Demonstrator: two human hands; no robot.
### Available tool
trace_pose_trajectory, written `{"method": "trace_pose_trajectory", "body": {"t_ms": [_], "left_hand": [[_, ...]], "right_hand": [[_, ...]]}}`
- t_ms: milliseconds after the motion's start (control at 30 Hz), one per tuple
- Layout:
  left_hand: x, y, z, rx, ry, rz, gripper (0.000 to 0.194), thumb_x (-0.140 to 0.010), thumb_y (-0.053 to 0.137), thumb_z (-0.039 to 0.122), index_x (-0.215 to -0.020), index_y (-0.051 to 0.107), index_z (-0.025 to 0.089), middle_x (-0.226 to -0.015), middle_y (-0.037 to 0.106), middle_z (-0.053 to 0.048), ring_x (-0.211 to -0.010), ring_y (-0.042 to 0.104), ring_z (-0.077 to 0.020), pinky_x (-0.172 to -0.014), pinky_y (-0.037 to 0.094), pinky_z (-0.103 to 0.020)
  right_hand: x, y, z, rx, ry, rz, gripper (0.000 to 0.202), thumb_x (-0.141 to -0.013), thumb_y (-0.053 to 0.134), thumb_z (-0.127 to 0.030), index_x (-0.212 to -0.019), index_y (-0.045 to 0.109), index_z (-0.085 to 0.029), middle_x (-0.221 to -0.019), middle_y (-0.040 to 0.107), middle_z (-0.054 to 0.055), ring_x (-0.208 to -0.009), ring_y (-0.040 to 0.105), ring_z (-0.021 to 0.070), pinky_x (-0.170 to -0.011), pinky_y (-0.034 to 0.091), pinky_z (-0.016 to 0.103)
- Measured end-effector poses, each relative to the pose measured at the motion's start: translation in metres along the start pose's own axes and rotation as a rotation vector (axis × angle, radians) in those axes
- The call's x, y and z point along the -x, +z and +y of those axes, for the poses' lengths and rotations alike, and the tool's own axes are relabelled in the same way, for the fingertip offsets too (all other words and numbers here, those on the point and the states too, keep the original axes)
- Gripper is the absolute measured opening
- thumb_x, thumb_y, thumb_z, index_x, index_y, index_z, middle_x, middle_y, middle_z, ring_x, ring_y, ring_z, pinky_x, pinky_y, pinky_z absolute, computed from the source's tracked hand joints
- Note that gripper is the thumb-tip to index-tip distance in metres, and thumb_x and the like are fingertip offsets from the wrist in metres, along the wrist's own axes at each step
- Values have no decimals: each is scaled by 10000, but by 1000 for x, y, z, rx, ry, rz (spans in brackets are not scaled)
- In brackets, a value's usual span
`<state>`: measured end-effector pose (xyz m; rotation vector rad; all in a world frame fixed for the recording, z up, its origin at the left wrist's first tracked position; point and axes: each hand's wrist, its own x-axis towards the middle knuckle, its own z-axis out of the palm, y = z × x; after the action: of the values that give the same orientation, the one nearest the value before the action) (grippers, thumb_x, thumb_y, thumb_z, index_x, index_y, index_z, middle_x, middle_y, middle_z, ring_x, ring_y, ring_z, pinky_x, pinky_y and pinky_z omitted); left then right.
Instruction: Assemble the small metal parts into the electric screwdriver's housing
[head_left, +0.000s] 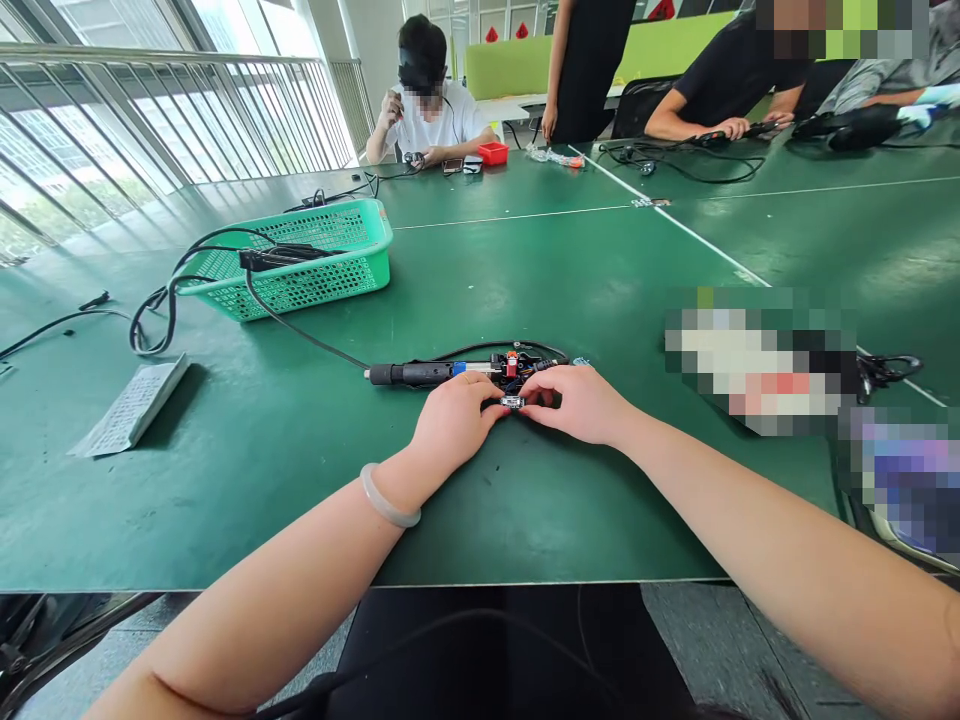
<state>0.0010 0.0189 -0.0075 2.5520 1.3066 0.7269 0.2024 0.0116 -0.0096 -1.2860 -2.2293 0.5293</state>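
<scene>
Between the fingertips of my left hand [461, 412] and my right hand [577, 402] is a small silvery-black electronic part [513, 402]. Both hands pinch it from opposite sides, just above the table. Right behind it lies an opened black handheld device [420, 373] with a cable out of its left end. A blue-and-silver section and a small red piece [512, 362] show in its exposed middle. Part of that device is hidden behind my fingers. A black wire arcs along its far side.
A green plastic basket [315, 285] with black cables stands at the left, near a folded paper packet [135, 405]. Blurred items lie at the right. Across the green table [525, 255], a person in white [442, 120] sits near a red box [493, 153]; others work at the back right.
</scene>
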Motion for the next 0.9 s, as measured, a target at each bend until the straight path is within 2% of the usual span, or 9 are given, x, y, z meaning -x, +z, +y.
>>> {"method": "trace_pose_trajectory", "body": {"t_ms": [467, 900], "left_hand": [[1, -2, 2, -19, 29, -10, 138, -811, 655, 270, -904, 724, 196, -1023, 707, -50, -940, 661, -193, -872, 526, -330], [3, -2, 0, -18, 58, -3, 152, -825, 638, 291, -916, 718, 198, -995, 718, -44, -954, 647, -201, -896, 499, -347]], "right_hand": [[8, 3, -2, 20, -5, 53, 98, -778, 640, -268, -848, 677, -210, -764, 676, 0, -691, 583, 145, -653, 428, 271], [10, 4, -5, 14, 22, 49, 122, -784, 634, -287, -861, 680, -204, -741, 667, -5, -632, 550, 129, -624, 411, 261]]}}
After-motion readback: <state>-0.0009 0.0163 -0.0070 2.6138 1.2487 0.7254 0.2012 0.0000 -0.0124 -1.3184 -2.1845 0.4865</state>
